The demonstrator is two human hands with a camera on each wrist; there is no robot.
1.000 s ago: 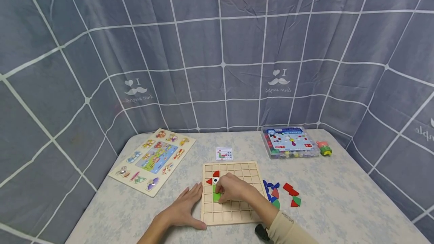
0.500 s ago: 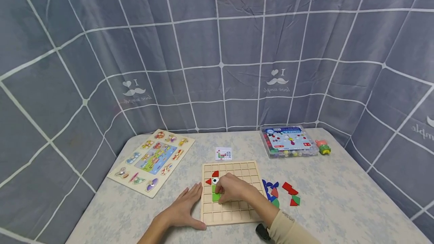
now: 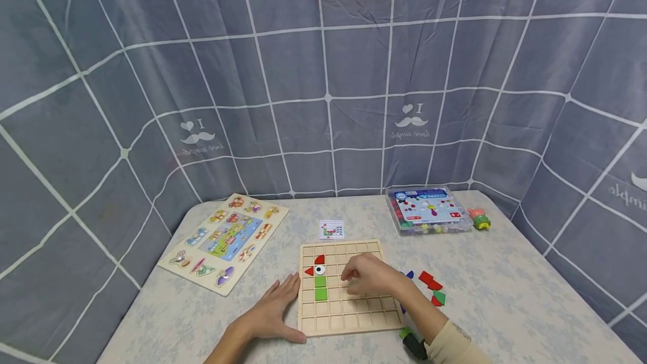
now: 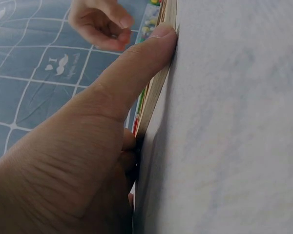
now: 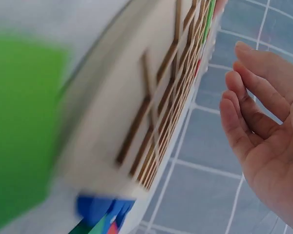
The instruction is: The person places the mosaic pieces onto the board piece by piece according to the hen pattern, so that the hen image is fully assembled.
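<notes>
A wooden grid board [image 3: 336, 323] lies before me. Near its left side sit a red quarter-round piece [image 3: 319, 259], a red triangle [image 3: 309, 271], an eye tile [image 3: 320, 269] and two green squares [image 3: 320, 281] [image 3: 320, 294], one below the other. My left hand [image 3: 273, 312] rests flat on the table, fingertips at the board's left edge and thumb by its near left corner. Over the middle of the board hovers my right hand [image 3: 371, 276], fingers loosely bent with nothing between them; the right wrist view shows the same hand [image 5: 268, 112] raised off the grid.
Loose blue [image 3: 410, 274], red [image 3: 427, 278] and green [image 3: 439, 297] pieces lie right of the board, some hidden by the right arm. A pattern card [image 3: 331, 230] lies behind it. A picture puzzle [image 3: 172, 263] is at left; a plastic box [image 3: 429, 212] and small toy [image 3: 479, 219] stand back right.
My right hand has let go of the lower green square and moved right, lifting off the board; both green squares now show fully. My left hand has stayed in place.
</notes>
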